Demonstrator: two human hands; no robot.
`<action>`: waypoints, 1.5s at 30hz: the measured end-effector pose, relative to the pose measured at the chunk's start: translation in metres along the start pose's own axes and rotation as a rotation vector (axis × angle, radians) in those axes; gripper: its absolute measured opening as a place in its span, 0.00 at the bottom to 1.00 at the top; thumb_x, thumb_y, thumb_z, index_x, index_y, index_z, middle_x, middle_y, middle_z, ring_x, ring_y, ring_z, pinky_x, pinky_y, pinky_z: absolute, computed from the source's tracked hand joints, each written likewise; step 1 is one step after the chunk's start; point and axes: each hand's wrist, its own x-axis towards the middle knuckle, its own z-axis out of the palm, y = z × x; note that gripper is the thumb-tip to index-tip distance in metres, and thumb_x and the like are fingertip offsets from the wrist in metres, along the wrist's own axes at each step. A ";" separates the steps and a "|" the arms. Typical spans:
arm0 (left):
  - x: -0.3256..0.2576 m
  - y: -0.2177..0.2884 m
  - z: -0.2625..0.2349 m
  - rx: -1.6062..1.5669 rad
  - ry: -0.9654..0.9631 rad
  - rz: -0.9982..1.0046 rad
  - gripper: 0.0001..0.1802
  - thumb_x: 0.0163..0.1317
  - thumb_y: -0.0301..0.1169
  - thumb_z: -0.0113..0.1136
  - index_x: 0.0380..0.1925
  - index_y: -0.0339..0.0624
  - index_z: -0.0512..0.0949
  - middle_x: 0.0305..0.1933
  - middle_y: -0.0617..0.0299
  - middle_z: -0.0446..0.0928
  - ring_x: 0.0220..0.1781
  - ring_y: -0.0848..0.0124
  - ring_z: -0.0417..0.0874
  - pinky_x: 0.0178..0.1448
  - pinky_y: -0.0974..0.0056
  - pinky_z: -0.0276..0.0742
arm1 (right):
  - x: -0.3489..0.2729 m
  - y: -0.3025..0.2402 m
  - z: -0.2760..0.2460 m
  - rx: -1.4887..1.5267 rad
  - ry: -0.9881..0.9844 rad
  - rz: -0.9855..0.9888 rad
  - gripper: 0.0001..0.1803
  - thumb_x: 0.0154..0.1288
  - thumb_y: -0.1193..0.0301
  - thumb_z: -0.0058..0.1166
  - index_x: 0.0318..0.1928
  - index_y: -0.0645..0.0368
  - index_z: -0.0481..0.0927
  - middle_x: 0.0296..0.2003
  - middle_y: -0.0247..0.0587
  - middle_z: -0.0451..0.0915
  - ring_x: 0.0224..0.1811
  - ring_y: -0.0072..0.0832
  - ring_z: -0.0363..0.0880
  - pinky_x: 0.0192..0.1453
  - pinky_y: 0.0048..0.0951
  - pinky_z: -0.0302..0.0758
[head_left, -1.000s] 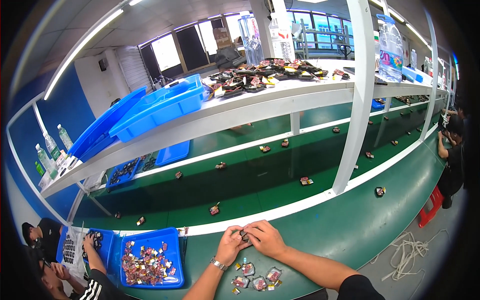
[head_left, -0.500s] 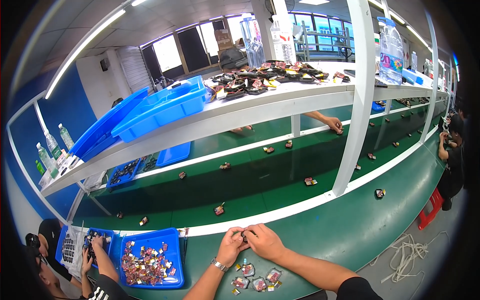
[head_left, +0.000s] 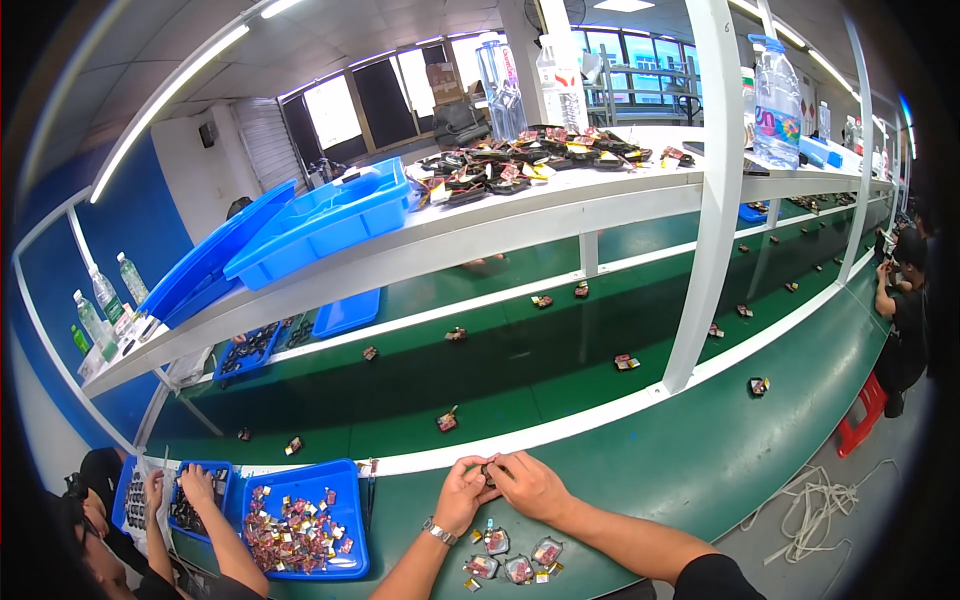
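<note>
My left hand point(head_left: 463, 494), with a metal watch at its wrist, and my right hand point(head_left: 532, 487) meet above the green bench. Pinched between their fingertips is a small dark plastic housing point(head_left: 489, 475), mostly covered by the fingers. Just in front of my hands lie several small electronic assemblies point(head_left: 518, 569), rounded, with grey rims and red and silver parts. Left of my left wrist stands a blue tray point(head_left: 356, 505) heaped with small red circuit boards point(head_left: 290, 535) bearing silver and yellow pieces.
Beyond a white rail, a green conveyor belt point(head_left: 540, 400) carries spaced-out small assemblies. A white post point(head_left: 705, 220) holds up a shelf with blue trays point(head_left: 320, 225), bottles and a heap of dark parts. At left, a co-worker's hands point(head_left: 197, 483) reach over other blue trays.
Pieces on the belt have shifted slightly right. The co-worker's hands at left have moved apart, and a far person's hand across the belt is out of view. My hands stay nearly still.
</note>
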 end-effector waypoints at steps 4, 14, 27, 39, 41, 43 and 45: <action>0.000 0.001 0.001 0.009 0.012 -0.012 0.11 0.72 0.22 0.44 0.52 0.43 0.65 0.59 0.55 0.74 0.53 0.66 0.81 0.58 0.58 0.79 | -0.003 0.000 0.003 0.014 0.007 0.013 0.12 0.52 0.75 0.54 0.40 0.63 0.78 0.40 0.40 0.76 0.40 0.32 0.76 0.44 0.28 0.78; 0.002 -0.003 0.002 0.106 0.084 -0.002 0.11 0.70 0.24 0.50 0.50 0.42 0.66 0.48 0.58 0.79 0.47 0.69 0.82 0.50 0.59 0.82 | -0.001 -0.003 -0.001 0.068 0.000 0.083 0.10 0.53 0.75 0.61 0.37 0.62 0.80 0.37 0.40 0.78 0.41 0.34 0.79 0.42 0.30 0.79; -0.001 -0.003 0.002 0.063 0.035 0.031 0.12 0.69 0.21 0.49 0.50 0.43 0.66 0.53 0.59 0.77 0.54 0.69 0.79 0.55 0.59 0.81 | -0.002 -0.003 -0.002 0.054 0.069 0.036 0.09 0.49 0.75 0.61 0.34 0.59 0.81 0.35 0.35 0.78 0.38 0.32 0.78 0.40 0.30 0.78; 0.001 -0.003 -0.003 0.053 0.038 0.039 0.15 0.69 0.20 0.49 0.53 0.43 0.65 0.54 0.58 0.76 0.53 0.69 0.79 0.56 0.58 0.80 | 0.006 -0.005 -0.007 0.188 0.074 0.095 0.11 0.51 0.73 0.62 0.37 0.62 0.80 0.45 0.43 0.77 0.49 0.36 0.76 0.51 0.33 0.77; 0.000 0.001 -0.002 0.012 0.021 -0.004 0.16 0.68 0.22 0.51 0.54 0.43 0.65 0.56 0.58 0.75 0.54 0.68 0.78 0.58 0.56 0.79 | 0.002 -0.005 -0.001 0.237 0.016 0.144 0.14 0.51 0.73 0.62 0.40 0.62 0.79 0.47 0.44 0.77 0.51 0.38 0.75 0.53 0.34 0.76; 0.002 -0.001 -0.007 -0.041 0.011 -0.005 0.17 0.68 0.23 0.52 0.56 0.43 0.65 0.57 0.56 0.74 0.56 0.66 0.77 0.60 0.55 0.77 | 0.000 -0.002 0.006 0.283 -0.045 0.188 0.16 0.51 0.73 0.63 0.42 0.62 0.79 0.50 0.46 0.76 0.53 0.40 0.74 0.56 0.35 0.75; 0.003 -0.001 -0.007 -0.095 -0.001 -0.006 0.19 0.68 0.24 0.53 0.57 0.43 0.65 0.59 0.55 0.73 0.58 0.65 0.76 0.63 0.54 0.75 | 0.001 0.009 0.020 0.296 -0.041 0.137 0.21 0.49 0.73 0.65 0.46 0.63 0.78 0.50 0.47 0.77 0.53 0.43 0.75 0.56 0.37 0.75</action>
